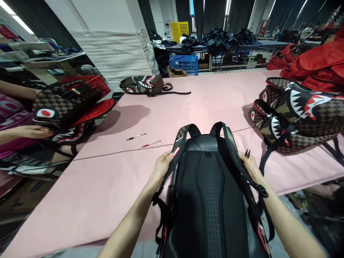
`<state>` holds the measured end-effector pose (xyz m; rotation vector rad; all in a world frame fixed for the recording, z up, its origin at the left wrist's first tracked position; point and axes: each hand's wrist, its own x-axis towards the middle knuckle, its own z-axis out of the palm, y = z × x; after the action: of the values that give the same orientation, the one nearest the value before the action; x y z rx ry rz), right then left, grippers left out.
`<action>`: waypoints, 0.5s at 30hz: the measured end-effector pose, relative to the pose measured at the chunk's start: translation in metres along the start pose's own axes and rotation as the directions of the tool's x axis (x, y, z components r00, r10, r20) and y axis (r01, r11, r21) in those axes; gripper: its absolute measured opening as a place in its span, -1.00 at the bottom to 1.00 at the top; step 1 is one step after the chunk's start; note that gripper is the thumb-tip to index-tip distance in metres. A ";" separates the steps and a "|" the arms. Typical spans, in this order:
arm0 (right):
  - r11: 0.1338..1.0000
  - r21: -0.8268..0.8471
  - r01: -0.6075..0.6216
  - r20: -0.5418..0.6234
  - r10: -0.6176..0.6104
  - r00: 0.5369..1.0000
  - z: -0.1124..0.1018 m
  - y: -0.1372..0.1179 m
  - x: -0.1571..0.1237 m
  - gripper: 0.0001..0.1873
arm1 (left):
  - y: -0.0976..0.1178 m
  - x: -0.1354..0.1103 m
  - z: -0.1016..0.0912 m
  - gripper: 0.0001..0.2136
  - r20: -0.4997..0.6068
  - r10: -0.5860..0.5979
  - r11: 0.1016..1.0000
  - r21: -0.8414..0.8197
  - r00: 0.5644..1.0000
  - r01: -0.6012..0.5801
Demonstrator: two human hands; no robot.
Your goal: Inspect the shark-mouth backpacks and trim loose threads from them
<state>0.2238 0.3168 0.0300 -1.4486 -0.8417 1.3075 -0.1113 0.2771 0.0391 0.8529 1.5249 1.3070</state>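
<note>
A black backpack [211, 200] lies back panel up at the table's near edge, in front of me. Its two shoulder straps arch up at the top. My left hand [162, 165] is closed on the left shoulder strap [180, 143], beside a small red label. On the other side, my right hand [250, 166] is closed at the right shoulder strap [230, 143]. Two dark pointed tips, apparently thread snips [247, 153], stick out of my right hand; the rest of that tool is hidden in the fingers.
On the pink table [129, 186] lie a black pen [135, 137] and a red pen [150, 144]. Shark-mouth backpacks [301, 107] are stacked at right, near red bags [314, 64]. Another backpack [142, 84] lies at the far left. A co-worker's hand [33, 132] holds one at left.
</note>
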 end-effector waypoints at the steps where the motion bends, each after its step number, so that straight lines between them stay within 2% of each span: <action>1: 1.000 -0.003 -0.020 -0.004 0.020 1.000 -0.002 0.000 0.009 -0.69 | 0.000 0.008 0.000 -0.63 -0.013 0.009 0.999 0.031 1.000 -0.008; 3: 0.999 -0.003 -0.054 -0.015 0.054 0.998 -0.004 0.001 0.025 -0.71 | -0.001 0.022 0.002 -0.62 -0.025 0.004 0.996 0.089 1.000 -0.002; 6: 0.997 0.010 -0.074 -0.031 0.074 0.997 -0.006 0.003 0.045 -0.71 | -0.005 0.036 0.012 -0.48 -0.005 -0.028 0.994 0.102 1.000 0.029; 8: 0.996 0.001 -0.084 -0.015 0.084 0.996 -0.007 0.005 0.053 -0.69 | -0.011 0.043 0.019 -0.40 0.002 -0.020 0.995 0.100 1.000 0.019; 10: 0.997 -0.027 -0.078 0.016 0.079 0.997 -0.009 0.007 0.059 -0.65 | -0.020 0.049 0.023 -0.41 -0.002 0.012 0.988 0.156 1.000 -0.012; 13: 0.995 -0.095 0.026 0.043 -0.022 0.999 -0.011 0.010 0.062 -0.48 | -0.031 0.052 0.020 -0.51 0.007 0.103 0.915 0.391 0.995 -0.097; 15: 0.978 -0.154 0.138 0.050 -0.132 0.990 -0.010 0.011 0.062 -0.41 | -0.031 0.051 0.016 -0.56 0.070 0.156 0.801 0.575 0.985 -0.167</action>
<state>0.2443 0.3698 0.0003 -1.4634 -1.0709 1.1932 -0.1116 0.3228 -0.0015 1.4040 1.9064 0.9367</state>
